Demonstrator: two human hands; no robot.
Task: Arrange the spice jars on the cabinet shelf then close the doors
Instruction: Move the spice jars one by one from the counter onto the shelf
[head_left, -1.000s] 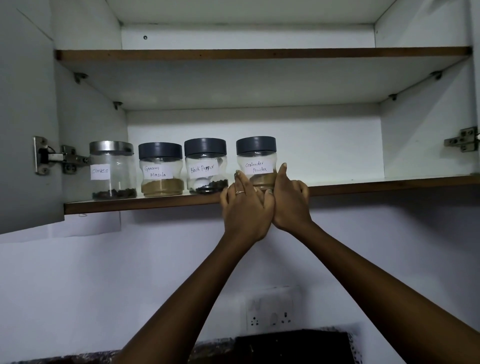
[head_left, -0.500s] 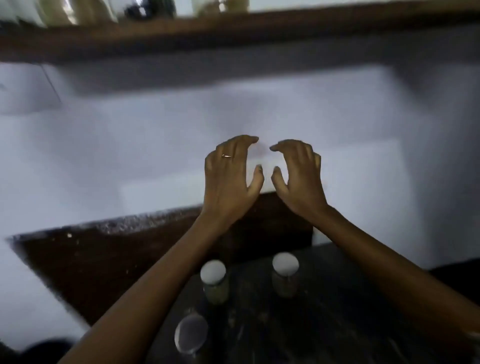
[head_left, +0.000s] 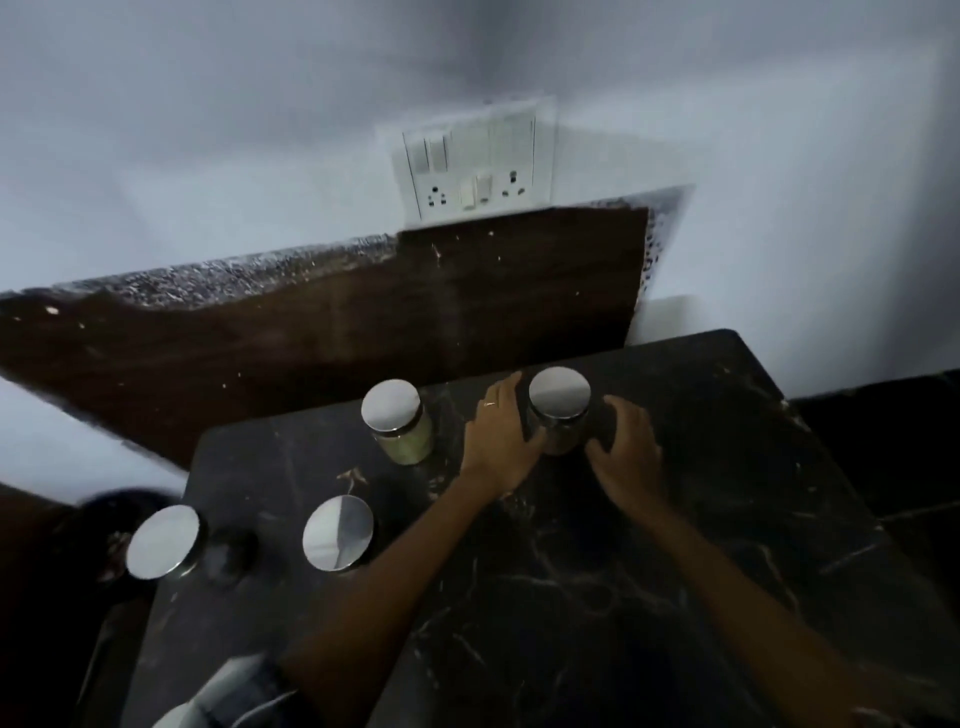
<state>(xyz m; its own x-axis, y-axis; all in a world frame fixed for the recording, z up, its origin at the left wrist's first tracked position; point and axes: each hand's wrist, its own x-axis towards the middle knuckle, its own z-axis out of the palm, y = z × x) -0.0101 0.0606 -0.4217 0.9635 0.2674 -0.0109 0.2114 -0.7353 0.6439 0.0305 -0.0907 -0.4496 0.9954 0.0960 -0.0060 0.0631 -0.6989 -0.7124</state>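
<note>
Both arms reach forward, forearms bare. Left hand (head_left: 496, 441) has its fingers curved, ring on one finger, thumb pointing inward. Right hand (head_left: 626, 447) mirrors it, fingers curled. Can't tell if either actually grips anything.

Glass spice jars with shiny round metal lids: four are standing on the dark marble-patterned countertop (head_left: 597, 571) — one far right (head_left: 559, 395), one far left (head_left: 390, 408), one near middle (head_left: 337, 532), one near left (head_left: 163, 541).
Bare hands: two are showing, left hand (head_left: 496, 441) and right hand (head_left: 626, 447).
White wall switch-and-socket plates: one (head_left: 475, 166) is showing.
Dark brown wooden boards: one (head_left: 363, 317) is leaning at the wall.
</note>
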